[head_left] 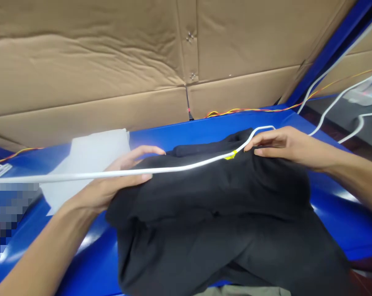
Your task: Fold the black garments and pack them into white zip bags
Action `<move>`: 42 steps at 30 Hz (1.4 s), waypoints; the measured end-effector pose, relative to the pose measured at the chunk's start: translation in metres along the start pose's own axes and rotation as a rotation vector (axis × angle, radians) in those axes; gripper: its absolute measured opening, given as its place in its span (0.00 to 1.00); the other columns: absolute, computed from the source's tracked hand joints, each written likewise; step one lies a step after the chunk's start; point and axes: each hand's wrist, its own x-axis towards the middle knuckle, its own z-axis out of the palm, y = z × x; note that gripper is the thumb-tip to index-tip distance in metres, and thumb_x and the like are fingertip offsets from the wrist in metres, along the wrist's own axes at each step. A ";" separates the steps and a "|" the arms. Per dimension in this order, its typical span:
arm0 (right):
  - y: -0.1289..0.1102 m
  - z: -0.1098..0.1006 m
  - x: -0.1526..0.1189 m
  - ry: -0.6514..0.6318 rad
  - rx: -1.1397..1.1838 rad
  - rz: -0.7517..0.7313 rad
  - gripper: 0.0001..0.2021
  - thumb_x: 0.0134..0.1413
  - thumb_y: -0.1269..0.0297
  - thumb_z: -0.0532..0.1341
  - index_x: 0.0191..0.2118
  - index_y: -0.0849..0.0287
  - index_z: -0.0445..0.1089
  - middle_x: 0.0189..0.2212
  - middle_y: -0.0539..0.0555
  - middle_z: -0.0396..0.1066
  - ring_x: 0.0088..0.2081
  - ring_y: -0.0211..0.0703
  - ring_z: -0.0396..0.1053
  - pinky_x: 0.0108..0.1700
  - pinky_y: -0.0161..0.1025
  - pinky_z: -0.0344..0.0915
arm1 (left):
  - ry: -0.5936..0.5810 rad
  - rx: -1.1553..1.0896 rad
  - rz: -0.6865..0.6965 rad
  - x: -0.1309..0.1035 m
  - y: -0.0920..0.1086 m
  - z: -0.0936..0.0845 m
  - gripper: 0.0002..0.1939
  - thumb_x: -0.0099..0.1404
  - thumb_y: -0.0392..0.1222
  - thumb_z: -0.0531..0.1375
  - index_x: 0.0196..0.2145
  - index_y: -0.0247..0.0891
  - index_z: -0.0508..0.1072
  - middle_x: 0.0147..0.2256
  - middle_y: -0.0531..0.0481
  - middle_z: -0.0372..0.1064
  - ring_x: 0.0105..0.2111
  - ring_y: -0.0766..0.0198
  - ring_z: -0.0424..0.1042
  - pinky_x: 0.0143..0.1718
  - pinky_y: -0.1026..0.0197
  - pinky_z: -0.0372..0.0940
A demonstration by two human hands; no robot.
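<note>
One strip of grey-green cloth (244, 291) shows beside the near edge of the bench (336, 205). Just beyond it, the black garment (186, 193) lies rumpled across the middle of the bench, reaching from the near edge toward the far one. It looks soft, limp and fairly light, neither fragile nor very slippery; its folds would likely sag between grips, so the upper fold, near each end, seems the best hold. There the left hand (101, 193) has it between thumb and fingers, and the right hand (284, 142) pinches the opposite end. A white cable (173, 168) crosses in front; whether it touches the cloth I cannot tell. Beyond, a white sheet (93, 152) lies near the far edge, toward the left, and twisted wires (256, 109) run along that edge below a cardboard wall (112, 53).
</note>
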 end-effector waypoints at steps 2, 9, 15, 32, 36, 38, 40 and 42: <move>0.003 0.000 0.001 0.013 -0.077 -0.066 0.24 0.57 0.36 0.70 0.46 0.52 0.83 0.44 0.56 0.82 0.44 0.55 0.78 0.48 0.50 0.73 | 0.089 0.154 0.066 0.007 -0.004 0.004 0.21 0.59 0.56 0.71 0.46 0.45 0.81 0.51 0.46 0.81 0.54 0.44 0.80 0.55 0.48 0.76; 0.007 0.002 -0.001 0.144 -0.368 -0.246 0.19 0.67 0.46 0.63 0.53 0.52 0.79 0.53 0.58 0.79 0.47 0.55 0.77 0.51 0.51 0.73 | 0.243 0.479 0.153 0.012 -0.015 0.009 0.32 0.64 0.66 0.66 0.57 0.45 0.77 0.48 0.44 0.81 0.49 0.45 0.81 0.54 0.46 0.76; 0.002 -0.001 -0.002 0.102 -0.359 -0.085 0.31 0.53 0.30 0.68 0.50 0.52 0.80 0.46 0.58 0.81 0.41 0.56 0.77 0.45 0.51 0.74 | 0.111 0.606 0.095 0.003 -0.007 0.008 0.37 0.64 0.72 0.62 0.61 0.49 0.76 0.55 0.45 0.80 0.55 0.39 0.79 0.58 0.41 0.74; -0.005 -0.015 -0.005 -0.140 -0.271 -0.157 0.20 0.66 0.40 0.64 0.37 0.53 0.76 0.32 0.51 0.76 0.32 0.46 0.71 0.35 0.42 0.65 | -0.024 0.357 0.082 -0.007 -0.003 0.003 0.40 0.73 0.65 0.60 0.76 0.61 0.50 0.77 0.51 0.49 0.69 0.39 0.66 0.53 0.51 0.79; -0.011 -0.015 -0.014 -0.159 0.057 -0.049 0.17 0.58 0.44 0.72 0.42 0.52 0.76 0.40 0.52 0.77 0.36 0.46 0.75 0.35 0.40 0.70 | -0.123 0.229 0.037 -0.011 0.003 -0.005 0.37 0.69 0.63 0.64 0.72 0.61 0.61 0.73 0.54 0.61 0.64 0.38 0.73 0.55 0.49 0.78; -0.013 -0.015 -0.018 -0.224 0.252 0.041 0.17 0.58 0.48 0.73 0.47 0.49 0.74 0.45 0.52 0.78 0.37 0.45 0.77 0.34 0.38 0.72 | -0.185 0.171 0.006 -0.012 0.007 -0.009 0.35 0.69 0.62 0.65 0.70 0.62 0.65 0.69 0.55 0.66 0.59 0.41 0.78 0.52 0.50 0.79; -0.013 -0.016 -0.021 -0.331 0.348 0.080 0.18 0.57 0.53 0.74 0.50 0.48 0.74 0.47 0.52 0.78 0.41 0.46 0.79 0.38 0.37 0.75 | -0.252 0.199 0.015 -0.011 0.008 -0.011 0.34 0.68 0.60 0.67 0.69 0.62 0.67 0.68 0.54 0.68 0.58 0.43 0.79 0.53 0.51 0.79; -0.014 -0.016 -0.022 -0.433 0.344 0.097 0.18 0.58 0.56 0.73 0.52 0.49 0.74 0.47 0.53 0.78 0.45 0.47 0.80 0.43 0.38 0.77 | -0.307 0.342 0.085 -0.009 0.005 -0.011 0.33 0.69 0.58 0.68 0.68 0.60 0.69 0.69 0.52 0.67 0.63 0.43 0.74 0.60 0.49 0.75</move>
